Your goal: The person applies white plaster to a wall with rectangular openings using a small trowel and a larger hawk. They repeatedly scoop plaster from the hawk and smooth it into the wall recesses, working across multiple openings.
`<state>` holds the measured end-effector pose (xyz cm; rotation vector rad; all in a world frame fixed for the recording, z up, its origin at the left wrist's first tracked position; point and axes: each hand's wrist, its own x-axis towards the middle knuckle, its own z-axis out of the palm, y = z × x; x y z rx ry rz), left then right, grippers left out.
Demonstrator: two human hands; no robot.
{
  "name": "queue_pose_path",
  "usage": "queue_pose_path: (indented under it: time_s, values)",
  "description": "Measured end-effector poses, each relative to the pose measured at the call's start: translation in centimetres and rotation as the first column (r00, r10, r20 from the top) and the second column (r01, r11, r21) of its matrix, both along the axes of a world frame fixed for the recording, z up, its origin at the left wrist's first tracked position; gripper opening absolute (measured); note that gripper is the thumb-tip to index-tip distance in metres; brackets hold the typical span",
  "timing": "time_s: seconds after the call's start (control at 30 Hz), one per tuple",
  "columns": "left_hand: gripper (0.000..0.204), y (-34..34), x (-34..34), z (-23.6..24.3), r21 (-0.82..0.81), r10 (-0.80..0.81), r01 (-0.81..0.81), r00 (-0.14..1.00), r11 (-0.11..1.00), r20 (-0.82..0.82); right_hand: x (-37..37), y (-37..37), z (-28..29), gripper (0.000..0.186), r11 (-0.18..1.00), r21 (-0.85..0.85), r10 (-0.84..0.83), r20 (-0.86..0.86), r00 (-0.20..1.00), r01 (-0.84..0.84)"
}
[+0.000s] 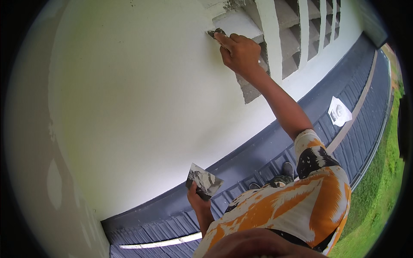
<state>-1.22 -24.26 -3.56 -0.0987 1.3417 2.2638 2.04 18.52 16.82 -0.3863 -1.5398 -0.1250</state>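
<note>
My right hand (243, 53) reaches up to the pale wall (129, 99), fingers closed round a small putty knife (218, 32). The knife's tip is at the wall, by the left edge of a rough-edged opening (249, 92) with grey, stepped surfaces inside. Most of its handle is hidden in my fist. Lower down, my left hand (198, 200) grips a flat, four-sided plate (205, 179) with a dark edge. Grey-white paste is smeared over the plate's face. It is held tilted, apart from the wall.
Dark roof tiles (163, 230) run along the wall's foot, under my shoes (288, 169). A white, irregular sheet or opened bag (339, 112) with grey marks lies on them at right. Several slatted openings (288, 34) continue along the wall. Grass (370, 206) shows below the roof edge.
</note>
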Motion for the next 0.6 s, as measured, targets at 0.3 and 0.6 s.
queue_pose_path:
  time_s: [0.3,0.6]
  values:
    - [0.043,3.3,2.7,5.7,0.188,0.128,-0.093,0.975,0.978,-0.181,13.5,-7.9,-11.6,0.034,-0.422,-0.523,0.325,-0.85,0.415,-0.741]
    - [0.031,14.8,3.2,16.0,0.249,0.09,0.034,0.88,0.968,-0.467,18.9,-6.7,-5.0,0.042,0.372,-0.746,0.662,-0.203,0.721,-0.552]
